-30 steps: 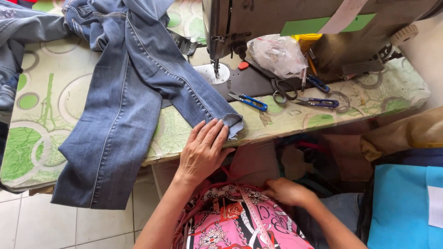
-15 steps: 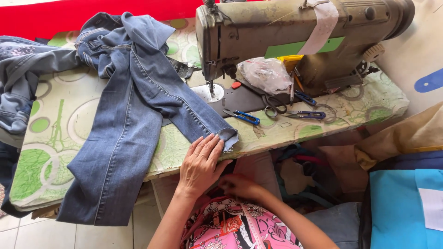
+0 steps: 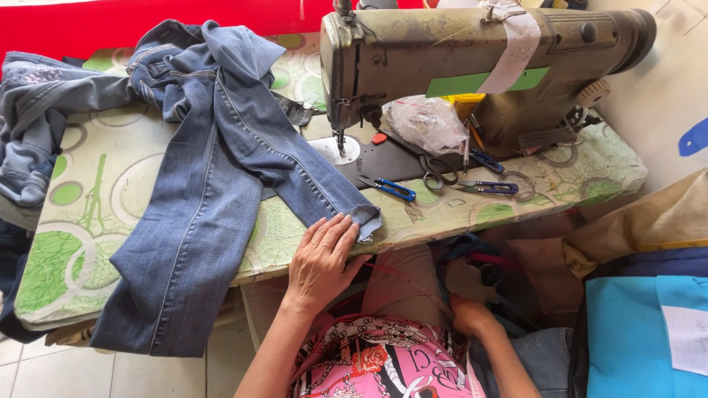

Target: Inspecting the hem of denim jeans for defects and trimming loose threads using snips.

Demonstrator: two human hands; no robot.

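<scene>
Since the earlier frame, only the view has shifted a little. Nearest, the right hand (image 3: pixel 468 315) hangs below the surface (image 3: pixel 96 221); whether it grips anything I cannot tell. Left hand (image 3: pixel 321 258) lies flat and open at the near edge, touching the jeans (image 3: pixel 214 184) hem; that leg runs diagonally toward the far left. Scissors (image 3: pixel 435 168) lie beside the sewing machine (image 3: pixel 457 66) beyond.

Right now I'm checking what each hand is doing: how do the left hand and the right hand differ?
The left hand lies flat, fingers spread, on the table edge beside the jeans hem; the right hand is down below the table. The left is fully visible, the right partly hidden. Both are bare.
</scene>
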